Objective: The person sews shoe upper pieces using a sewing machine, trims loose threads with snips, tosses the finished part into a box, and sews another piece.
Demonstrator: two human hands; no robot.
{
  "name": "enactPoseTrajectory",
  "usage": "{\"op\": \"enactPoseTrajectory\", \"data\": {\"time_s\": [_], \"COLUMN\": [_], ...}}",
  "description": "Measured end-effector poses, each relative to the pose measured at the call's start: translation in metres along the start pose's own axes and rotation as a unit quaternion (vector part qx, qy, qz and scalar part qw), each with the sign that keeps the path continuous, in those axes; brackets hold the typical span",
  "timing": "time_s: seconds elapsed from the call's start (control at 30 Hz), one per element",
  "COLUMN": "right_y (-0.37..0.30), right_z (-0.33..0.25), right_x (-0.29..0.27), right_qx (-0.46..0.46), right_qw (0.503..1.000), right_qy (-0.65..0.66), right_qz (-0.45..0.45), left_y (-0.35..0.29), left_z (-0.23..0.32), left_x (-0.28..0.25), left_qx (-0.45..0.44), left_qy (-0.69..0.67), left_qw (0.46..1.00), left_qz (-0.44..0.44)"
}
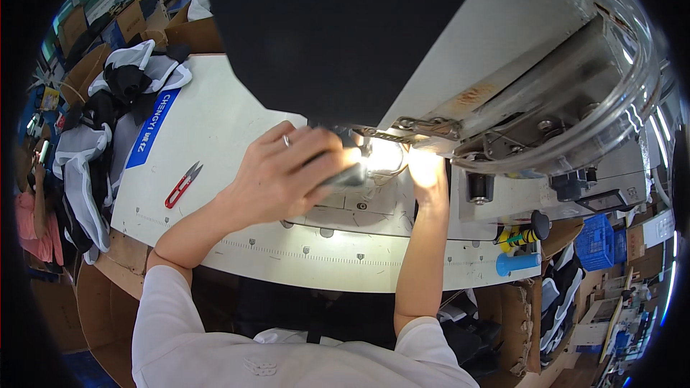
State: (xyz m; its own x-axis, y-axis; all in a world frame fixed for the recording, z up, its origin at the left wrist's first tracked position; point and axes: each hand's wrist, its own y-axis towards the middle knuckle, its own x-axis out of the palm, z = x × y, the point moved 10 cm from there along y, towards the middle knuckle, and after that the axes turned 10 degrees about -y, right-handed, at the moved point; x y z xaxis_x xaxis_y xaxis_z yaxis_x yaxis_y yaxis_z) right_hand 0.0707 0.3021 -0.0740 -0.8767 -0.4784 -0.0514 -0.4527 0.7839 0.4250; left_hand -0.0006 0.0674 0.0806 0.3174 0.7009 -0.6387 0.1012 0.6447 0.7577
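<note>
My left hand (284,172), with a ring on one finger, is raised beside the lit needle area of a sewing machine (517,57). Its fingers are curled and slightly smeared by motion. A small dark piece (346,177), perhaps cloth, sticks out from between the fingers and thumb. Under the machine head, my right hand (429,172) reaches into the glare of the lamp. That light washes out its fingers, and the machine partly covers them, so I cannot see whether they grip anything. A black panel hides the area above both hands.
Red-handled thread snips (183,185) lie on the white table (223,115), left of my left arm. Black and white fabric pieces (85,151) hang over the table's left edge. Near the right front corner are a blue cylinder (517,264) and a yellow-and-black tool (521,233).
</note>
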Motion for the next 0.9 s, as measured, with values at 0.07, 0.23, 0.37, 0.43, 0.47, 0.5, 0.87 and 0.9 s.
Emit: {"op": "enactPoseTrajectory", "data": {"time_s": [0.07, 0.23, 0.37, 0.43, 0.47, 0.5, 0.87, 0.9], "right_y": [0.004, -0.04, -0.113, -0.11, -0.094, -0.083, -0.101, -0.101], "right_z": [0.003, -0.13, -0.21, -0.225, -0.216, -0.21, -0.175, -0.172], "right_x": [-0.006, 0.006, 0.076, 0.113, 0.12, 0.123, 0.098, 0.092], "right_qx": [0.022, -0.078, -0.398, -0.418, -0.361, -0.308, -0.016, -0.014], "right_qw": [0.999, 0.971, 0.896, 0.885, 0.907, 0.925, 0.968, 0.969], "right_qy": [0.017, -0.07, -0.195, -0.205, -0.216, -0.224, -0.061, -0.063], "right_qz": [0.034, 0.213, 0.011, -0.004, 0.002, 0.007, -0.242, -0.238], "left_y": [-0.001, -0.034, -0.036, -0.04, -0.039, -0.037, -0.011, -0.009], "left_z": [-0.021, -0.103, -0.106, -0.105, -0.104, -0.101, -0.062, -0.06], "left_x": [-0.006, -0.054, -0.099, -0.098, -0.091, -0.089, -0.057, -0.039], "left_qx": [-0.056, -0.329, -0.309, -0.331, -0.333, -0.33, -0.207, -0.198], "left_qy": [-0.025, -0.257, -0.414, -0.482, -0.548, -0.608, -0.354, -0.336], "left_qw": [0.998, 0.885, 0.808, 0.769, 0.722, 0.672, 0.912, 0.92], "left_qz": [0.031, 0.204, 0.283, 0.258, 0.26, 0.265, 0.009, -0.039]}}
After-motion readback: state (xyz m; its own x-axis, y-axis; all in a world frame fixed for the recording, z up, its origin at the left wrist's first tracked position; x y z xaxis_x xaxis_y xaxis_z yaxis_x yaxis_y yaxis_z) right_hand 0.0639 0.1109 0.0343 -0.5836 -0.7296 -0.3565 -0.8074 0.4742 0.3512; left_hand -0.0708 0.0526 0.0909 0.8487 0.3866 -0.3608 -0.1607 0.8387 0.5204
